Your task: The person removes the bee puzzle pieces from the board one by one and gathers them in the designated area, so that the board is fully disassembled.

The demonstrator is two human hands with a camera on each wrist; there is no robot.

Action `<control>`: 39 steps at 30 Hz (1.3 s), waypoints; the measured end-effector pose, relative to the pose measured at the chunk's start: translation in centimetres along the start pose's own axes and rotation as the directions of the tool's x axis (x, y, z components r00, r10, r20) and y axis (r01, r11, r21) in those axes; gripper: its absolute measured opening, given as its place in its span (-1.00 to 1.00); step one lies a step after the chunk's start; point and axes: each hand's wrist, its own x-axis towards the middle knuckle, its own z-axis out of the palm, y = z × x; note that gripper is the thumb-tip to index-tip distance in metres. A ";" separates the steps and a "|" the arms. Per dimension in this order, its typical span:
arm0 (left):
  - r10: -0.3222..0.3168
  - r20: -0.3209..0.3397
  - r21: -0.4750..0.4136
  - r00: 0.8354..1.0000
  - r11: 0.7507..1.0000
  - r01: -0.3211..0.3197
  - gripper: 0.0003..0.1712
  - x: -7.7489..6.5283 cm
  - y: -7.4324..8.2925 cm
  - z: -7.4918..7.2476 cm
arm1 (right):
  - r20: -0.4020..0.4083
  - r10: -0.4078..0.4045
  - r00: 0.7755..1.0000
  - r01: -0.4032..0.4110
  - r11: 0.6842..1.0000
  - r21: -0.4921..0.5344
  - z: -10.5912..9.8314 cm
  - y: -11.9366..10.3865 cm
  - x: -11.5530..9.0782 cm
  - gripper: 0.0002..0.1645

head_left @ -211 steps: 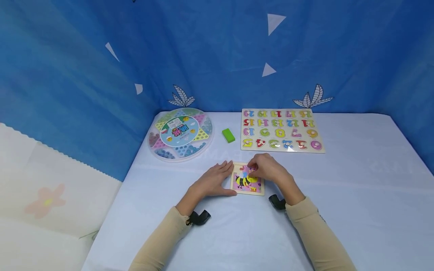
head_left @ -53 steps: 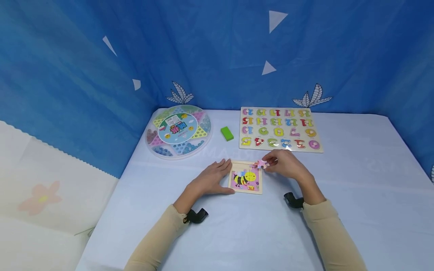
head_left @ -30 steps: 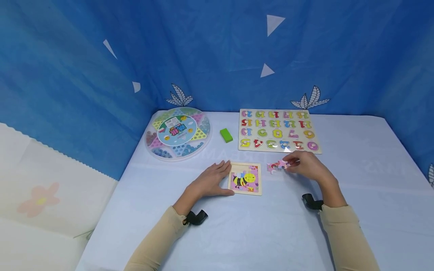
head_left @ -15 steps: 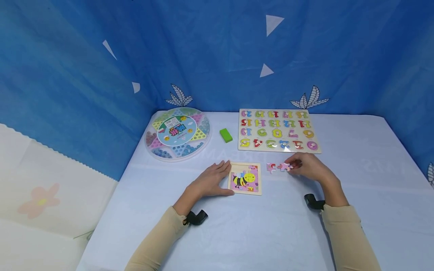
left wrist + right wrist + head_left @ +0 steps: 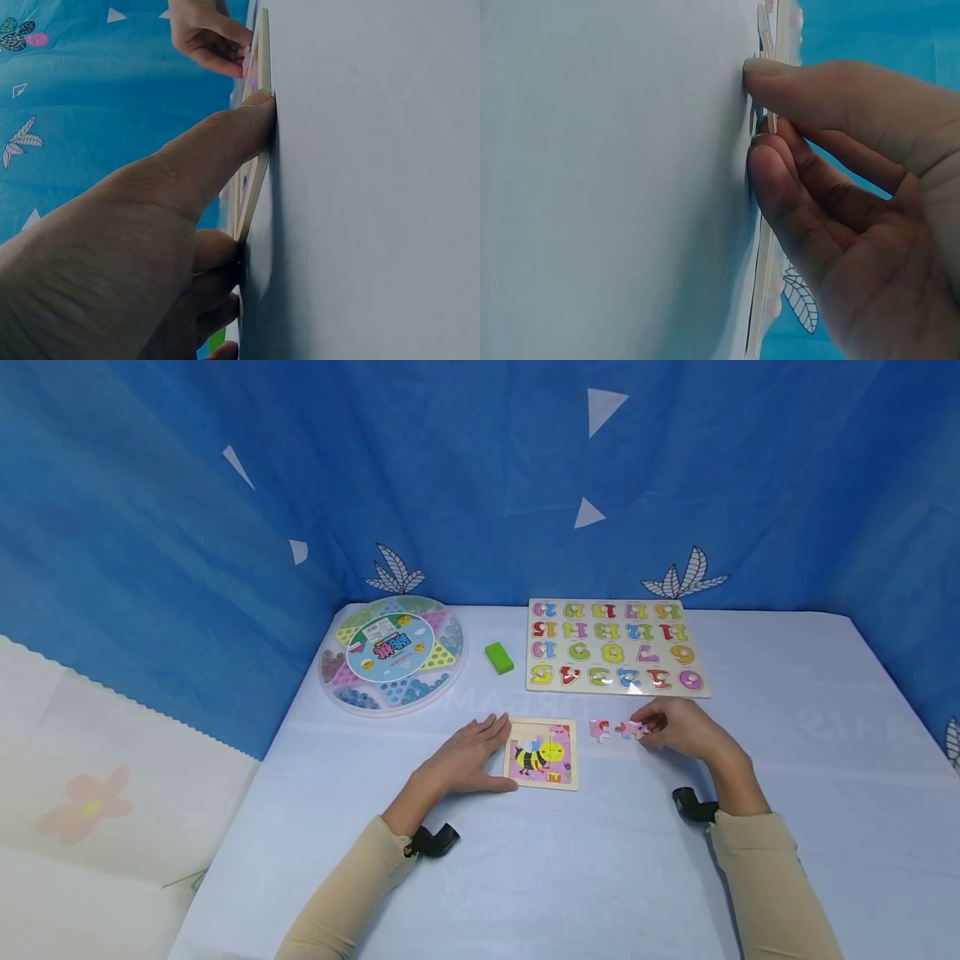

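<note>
A small square wooden jigsaw tray (image 5: pixel 551 787) with a bee picture lies on the table, bare wood showing along its upper left. My left hand (image 5: pixel 467 762) rests against its left side, thumb at the lower corner and straight fingers at the upper one. In the left wrist view the thumb touches the edge of the tray (image 5: pixel 264 52). To the tray's right, my right hand (image 5: pixel 678 727) pinches a pink puzzle piece (image 5: pixel 628 729) between thumb and fingertips, low over the tabletop. Another pink piece (image 5: pixel 599 730) lies just left of it.
Behind the tray lies a wooden number board (image 5: pixel 630 653). A green block (image 5: pixel 498 657) sits left of that board, and a round marble game (image 5: pixel 392 647) lies farther left. A blue curtain (image 5: pixel 480 485) hangs along the table's back edge.
My right hand has moved from over the tray to the right, carrying pink pieces out of its top row. One piece now lies apart from the pinched one. My left hand stays put.
</note>
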 end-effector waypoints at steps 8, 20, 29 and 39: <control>0.001 -0.007 0.003 1.000 1.000 -0.001 0.17 -0.1 0.0 0.1 | 0.014 0.017 1.000 -0.017 1.000 -0.007 0.1 0.1 0.1 -0.52; -0.004 0.001 0.009 1.000 1.000 0.004 0.18 0.0 0.1 0.1 | 0.016 0.023 1.000 -0.023 1.000 -0.019 -0.1 0.1 0.0 -0.52; -0.002 -0.002 0.009 1.000 1.000 0.002 0.18 0.1 0.0 0.1 | 0.021 0.026 0.999 -0.025 1.000 -0.015 0.0 0.0 0.1 -0.52; 0.003 -0.003 0.009 1.000 1.000 -0.003 0.18 0.1 0.0 0.1 | 0.016 0.019 1.000 -0.018 1.000 -0.018 0.0 0.1 0.1 -0.56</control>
